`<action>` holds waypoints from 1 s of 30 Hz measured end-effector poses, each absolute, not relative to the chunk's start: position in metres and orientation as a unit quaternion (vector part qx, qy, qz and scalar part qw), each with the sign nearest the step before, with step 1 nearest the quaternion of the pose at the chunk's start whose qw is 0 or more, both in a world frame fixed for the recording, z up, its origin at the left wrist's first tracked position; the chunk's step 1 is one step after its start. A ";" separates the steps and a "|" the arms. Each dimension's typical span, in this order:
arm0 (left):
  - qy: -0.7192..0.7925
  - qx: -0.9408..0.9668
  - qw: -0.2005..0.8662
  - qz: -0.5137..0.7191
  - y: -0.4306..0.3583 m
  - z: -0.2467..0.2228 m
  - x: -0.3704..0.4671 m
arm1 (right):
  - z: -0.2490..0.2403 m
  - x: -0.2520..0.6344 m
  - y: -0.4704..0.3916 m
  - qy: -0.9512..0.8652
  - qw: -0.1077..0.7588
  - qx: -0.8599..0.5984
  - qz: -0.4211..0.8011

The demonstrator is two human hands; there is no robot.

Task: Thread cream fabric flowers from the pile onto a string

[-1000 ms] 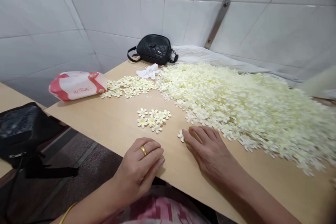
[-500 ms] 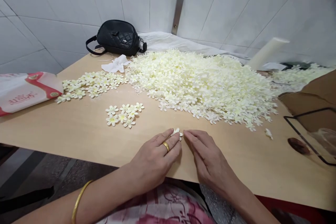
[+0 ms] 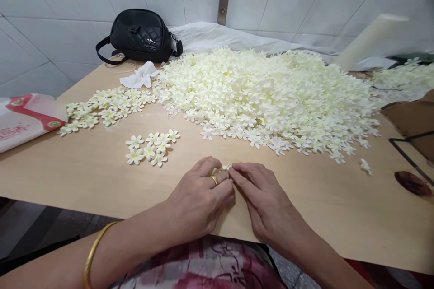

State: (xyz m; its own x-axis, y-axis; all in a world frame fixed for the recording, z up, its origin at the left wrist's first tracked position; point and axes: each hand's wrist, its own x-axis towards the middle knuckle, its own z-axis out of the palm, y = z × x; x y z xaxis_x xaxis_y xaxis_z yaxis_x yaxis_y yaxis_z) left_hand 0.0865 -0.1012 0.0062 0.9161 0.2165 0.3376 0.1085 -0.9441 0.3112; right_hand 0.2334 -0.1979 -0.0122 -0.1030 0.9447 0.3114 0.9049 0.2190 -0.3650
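Note:
Near the table's front edge, a small pale artificial flower (image 3: pixel 226 167) shows between my two hands, mostly covered by fingers. My left hand (image 3: pixel 202 196), wearing a gold ring, has its fingers bent round the flower from the left. From the other side my right hand (image 3: pixel 267 198) pinches the flower's edge with its fingertips. Farther left lies a small group of loose flowers (image 3: pixel 149 151), each with several petals and a yellowish centre. Beyond my hands rises a large heap of the same flowers (image 3: pixel 264 99).
More flowers (image 3: pixel 108 104) are spread beside a white and red bag (image 3: pixel 30 119) at the left. A black handbag (image 3: pixel 140 36) and a crumpled white tissue (image 3: pixel 139 75) sit at the back. On the right are a white roll (image 3: pixel 371 40), a cardboard box (image 3: pixel 412 122) and one stray flower (image 3: pixel 365 166).
My right hand has come in against the flower, closing the gap to my left hand. My left fingers have curled more. The camera view has tilted down slightly.

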 end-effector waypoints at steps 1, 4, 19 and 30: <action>0.082 0.968 0.143 0.191 -0.100 0.005 0.087 | -0.012 0.233 -0.197 -0.746 0.236 -0.621 0.038; 0.085 0.967 0.131 0.200 -0.100 0.000 0.088 | -0.010 0.236 -0.194 -0.753 0.229 -0.615 0.040; 0.096 0.966 0.154 0.185 -0.104 0.009 0.087 | -0.005 0.236 -0.187 -0.745 0.216 -0.631 0.029; 0.116 0.909 0.292 0.273 -0.097 0.003 0.066 | -0.009 0.234 -0.193 -0.745 0.161 -0.647 -0.006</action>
